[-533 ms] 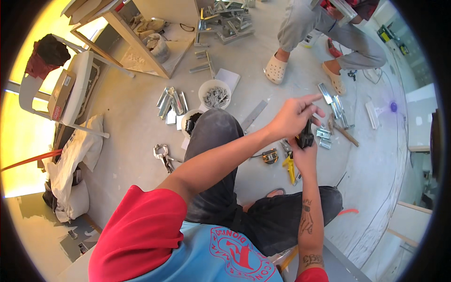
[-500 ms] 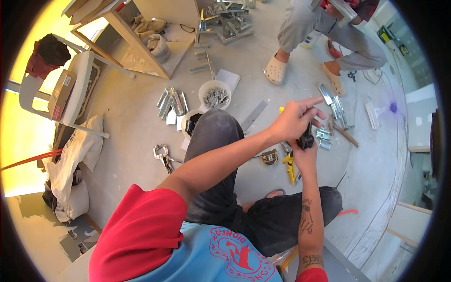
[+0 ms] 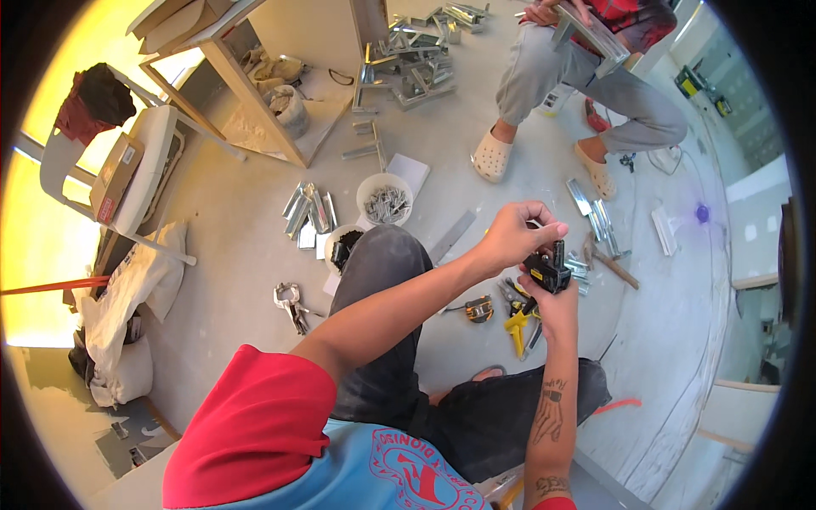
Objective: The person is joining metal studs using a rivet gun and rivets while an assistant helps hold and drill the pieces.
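Note:
My right hand [image 3: 557, 302] grips a compact black tool [image 3: 548, 270] with a yellow label, held upright above my bent right leg. My left hand [image 3: 516, 234] is over the tool's top, its fingers curled toward the thumb in a pinch; whatever is between them is too small to make out. Just below lie a yellow-handled tool [image 3: 518, 331] and a yellow-and-black tape measure [image 3: 479, 309]. A hammer [image 3: 616, 272] and short metal channel pieces [image 3: 599, 223] are to their right. Locking pliers [image 3: 289, 302] lie left of my raised knee.
Buckets [image 3: 384, 201] of fasteners, more channels [image 3: 310, 212] and a metal pile [image 3: 408, 72] lie ahead. A co-worker [image 3: 620, 115] in pale clogs sits at upper right, holding metal pieces. A wooden frame [image 3: 289, 136], white chair [image 3: 144, 178] and white sack [image 3: 119, 314] are on the left.
My left index finger, extended before, is now curled toward the thumb. The hand has shifted down and left, exposing more of the black tool's top. The view has tilted slightly.

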`<act>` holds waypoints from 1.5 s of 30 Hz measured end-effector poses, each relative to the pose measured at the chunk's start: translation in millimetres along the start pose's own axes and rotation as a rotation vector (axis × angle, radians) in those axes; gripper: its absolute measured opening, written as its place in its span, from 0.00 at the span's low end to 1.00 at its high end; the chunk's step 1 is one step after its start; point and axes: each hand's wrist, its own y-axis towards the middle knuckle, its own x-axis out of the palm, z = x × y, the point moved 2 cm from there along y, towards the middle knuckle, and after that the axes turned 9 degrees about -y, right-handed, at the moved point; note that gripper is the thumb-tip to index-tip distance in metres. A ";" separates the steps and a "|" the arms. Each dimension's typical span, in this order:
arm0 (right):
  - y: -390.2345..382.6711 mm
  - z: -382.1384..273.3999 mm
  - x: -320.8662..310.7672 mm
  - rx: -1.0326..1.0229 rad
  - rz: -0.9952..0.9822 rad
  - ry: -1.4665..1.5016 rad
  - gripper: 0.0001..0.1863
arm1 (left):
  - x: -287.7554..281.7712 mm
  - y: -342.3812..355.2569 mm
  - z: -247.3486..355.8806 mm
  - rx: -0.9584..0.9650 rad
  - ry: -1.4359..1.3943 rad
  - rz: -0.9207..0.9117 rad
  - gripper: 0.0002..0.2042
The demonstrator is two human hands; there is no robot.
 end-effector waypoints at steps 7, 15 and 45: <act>-0.6 6.7 -15.4 -0.053 0.048 -0.143 0.19 | 4.0 5.7 -13.8 0.048 -0.092 -0.038 0.08; -1.6 -1.2 -7.8 -0.060 0.040 -0.125 0.15 | 1.3 5.4 -11.1 0.064 -0.107 -0.031 0.08; -2.9 11.8 -9.7 -0.216 0.226 -0.266 0.22 | 7.7 5.7 -13.1 0.142 0.071 0.022 0.10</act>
